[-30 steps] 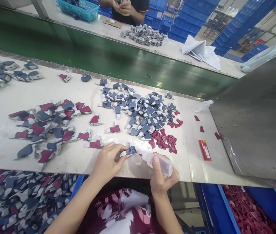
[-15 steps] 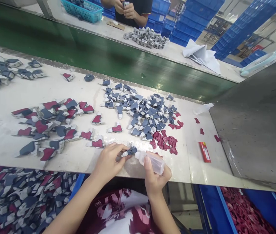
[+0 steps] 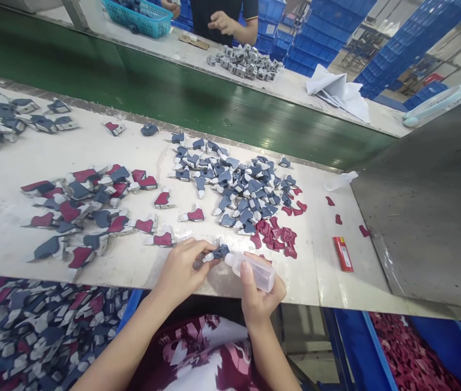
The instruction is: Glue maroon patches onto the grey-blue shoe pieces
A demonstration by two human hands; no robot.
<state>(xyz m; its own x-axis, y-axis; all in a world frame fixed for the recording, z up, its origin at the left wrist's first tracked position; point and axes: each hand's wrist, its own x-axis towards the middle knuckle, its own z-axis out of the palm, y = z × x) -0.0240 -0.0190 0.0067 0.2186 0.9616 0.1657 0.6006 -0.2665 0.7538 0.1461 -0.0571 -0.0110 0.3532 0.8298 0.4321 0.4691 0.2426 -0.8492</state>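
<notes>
Between its thumb and fingers my left hand grips a small dark-blue and white plastic part just above the white table. My right hand is wrapped round a clear squeeze bottle, tilted so its nozzle points left and meets or nearly meets the part. Beyond my hands lies a heap of blue and white parts, with loose dark-red inserts at its near right side. Parts bearing red inserts are scattered to the left.
A red lighter and a translucent bottle piece lie at right, beside a metal panel. Behind the table runs a green belt. Across it, a co-worker's hand is near grey parts. Blue bins of parts stand below.
My hands, the part and the bottle look unmoved. Across the belt, the co-worker's hands have separated, one shifting left with a small grey piece.
</notes>
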